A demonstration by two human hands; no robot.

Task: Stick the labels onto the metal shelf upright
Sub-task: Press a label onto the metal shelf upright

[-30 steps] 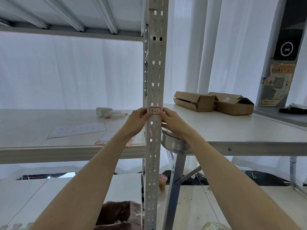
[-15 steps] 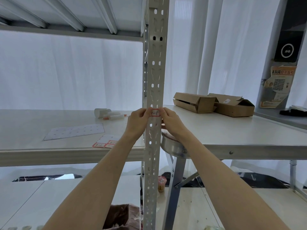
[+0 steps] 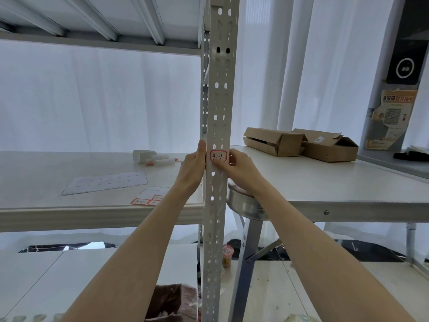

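The grey perforated metal shelf upright [image 3: 218, 108] runs top to bottom through the middle of the view. A white label with a red border, marked "4-1" [image 3: 218, 156], lies flat on its front face, fully visible. My left hand [image 3: 192, 167] clasps the upright's left edge, thumb pointing up beside the label. My right hand [image 3: 242, 169] wraps the right edge, fingertips touching the label's right side. A sheet with more red-bordered labels [image 3: 151, 198] lies on the shelf board [image 3: 69, 212] behind my left forearm.
On the left shelf board lie an emptied backing sheet [image 3: 106, 185], a white roll and marker pens [image 3: 154, 158]. Two cardboard boxes [image 3: 301, 144] sit on the right table. A round metal tin [image 3: 243, 202] is under my right wrist. A brown bag [image 3: 171, 300] sits below.
The label, earlier pinched between the fingertips of both hands, now lies uncovered on the upright. My fingers have slid off to the upright's two edges.
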